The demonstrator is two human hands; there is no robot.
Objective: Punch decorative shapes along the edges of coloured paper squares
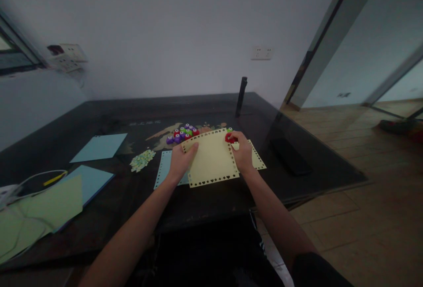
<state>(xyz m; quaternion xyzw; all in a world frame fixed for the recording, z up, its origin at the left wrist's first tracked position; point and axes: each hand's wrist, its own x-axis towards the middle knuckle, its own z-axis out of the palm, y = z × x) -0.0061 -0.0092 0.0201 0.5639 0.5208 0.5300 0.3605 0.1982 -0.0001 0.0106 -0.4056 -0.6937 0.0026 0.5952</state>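
Note:
A pale yellow paper sheet [213, 159] is held up over the table, with small shaped holes along its edges. My left hand [181, 161] grips its left side, thumb on top. At the upper right corner, my right hand [243, 152] is closed around a small red craft punch [229, 137], which sits at the paper's edge. Beneath the sheet lie a light blue paper [162, 170] with punched edges and another punched yellow paper [257, 157]. Just behind is a cluster of purple, red and green craft punches [183, 132]. A pile of paper cut-outs [142, 160] lies to the left.
Blue sheets [99, 147] and a stack of yellow-green paper [62, 203] lie on the left of the dark table [132, 203], near a white cable and a yellow pen-like item [54, 178]. A black phone-like object [291, 157] lies right; a black upright post [241, 97] stands behind.

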